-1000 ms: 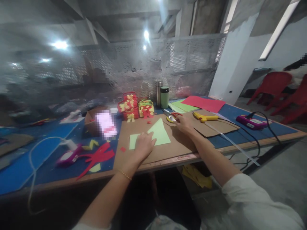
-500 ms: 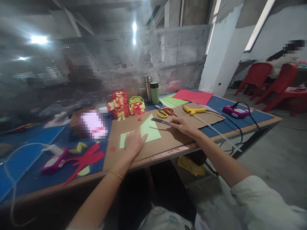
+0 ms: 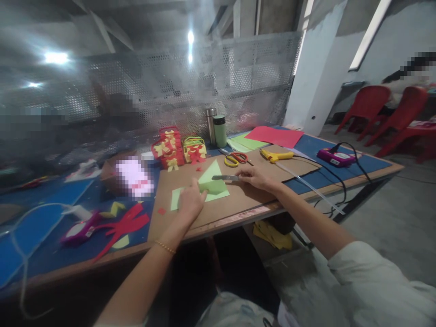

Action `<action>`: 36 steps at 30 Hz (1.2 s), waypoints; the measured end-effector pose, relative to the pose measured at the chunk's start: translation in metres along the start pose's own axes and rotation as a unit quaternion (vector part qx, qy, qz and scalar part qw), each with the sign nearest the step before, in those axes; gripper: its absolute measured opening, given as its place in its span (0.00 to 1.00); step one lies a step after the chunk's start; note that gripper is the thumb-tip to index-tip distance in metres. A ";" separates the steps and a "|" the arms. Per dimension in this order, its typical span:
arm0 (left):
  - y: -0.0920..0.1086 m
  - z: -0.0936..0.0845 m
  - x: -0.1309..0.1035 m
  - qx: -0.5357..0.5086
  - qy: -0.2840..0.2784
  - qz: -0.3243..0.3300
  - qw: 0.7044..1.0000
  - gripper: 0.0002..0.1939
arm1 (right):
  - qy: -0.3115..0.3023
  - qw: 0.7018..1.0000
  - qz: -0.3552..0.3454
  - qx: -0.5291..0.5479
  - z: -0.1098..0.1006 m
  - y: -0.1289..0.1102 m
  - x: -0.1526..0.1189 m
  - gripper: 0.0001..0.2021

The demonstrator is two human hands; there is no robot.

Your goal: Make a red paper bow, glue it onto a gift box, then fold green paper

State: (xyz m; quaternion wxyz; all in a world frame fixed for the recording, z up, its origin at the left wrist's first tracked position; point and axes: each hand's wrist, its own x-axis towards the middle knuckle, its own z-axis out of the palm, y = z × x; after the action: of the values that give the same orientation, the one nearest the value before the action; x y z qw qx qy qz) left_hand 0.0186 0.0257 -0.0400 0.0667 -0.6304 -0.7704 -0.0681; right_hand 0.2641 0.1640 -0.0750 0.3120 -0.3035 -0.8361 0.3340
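A light green sheet of paper (image 3: 218,192) lies on the brown cardboard (image 3: 190,223), with a raised, folded part standing up in a point. My left hand (image 3: 191,200) holds its left side down, fingers bent and thumb out to the right. In my right hand (image 3: 254,177) is a knife (image 3: 223,178) with a flat metal blade, gripped at its right end. The blade points left and lies across the raised part of the paper. Whether its edge is cutting cannot be made out. Small red paper scraps (image 3: 161,211) are near my left hand.
Behind the paper are scissors (image 3: 231,159), a yellow glue gun (image 3: 277,156) and decorated red paper baskets (image 3: 170,150). Two flasks (image 3: 220,131) stand at the back. Red paper (image 3: 274,136) lies to their right. A purple power box (image 3: 335,157) trails black cables; red paper strips (image 3: 127,225) lie left.
The knife has come down and slightly left, from above the paper onto its raised part. The paper now shows a shaded fold beside the blade. My left hand has barely shifted.
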 end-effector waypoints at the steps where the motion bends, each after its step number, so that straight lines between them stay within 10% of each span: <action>1: 0.000 0.000 0.000 0.000 0.000 0.000 1.000 0.17 | -0.014 1.000 -0.001 -0.003 0.001 -0.001 -0.001 0.15; 16: 0.001 0.000 0.000 0.018 -0.008 0.067 0.998 0.21 | -0.150 0.984 -0.023 -0.096 -0.018 -0.040 -0.025 0.18; 36: 0.001 0.002 -0.001 0.011 -0.008 0.067 0.998 0.20 | -0.154 0.975 -0.010 -0.157 -0.020 -0.034 -0.038 0.17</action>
State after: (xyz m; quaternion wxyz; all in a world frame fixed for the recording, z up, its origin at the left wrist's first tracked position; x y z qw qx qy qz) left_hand 0.0201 0.0251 -0.0419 0.0720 -0.6801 -0.7278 -0.0502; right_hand 0.2920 0.1241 -0.0502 0.1310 -0.2851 -0.9191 0.2383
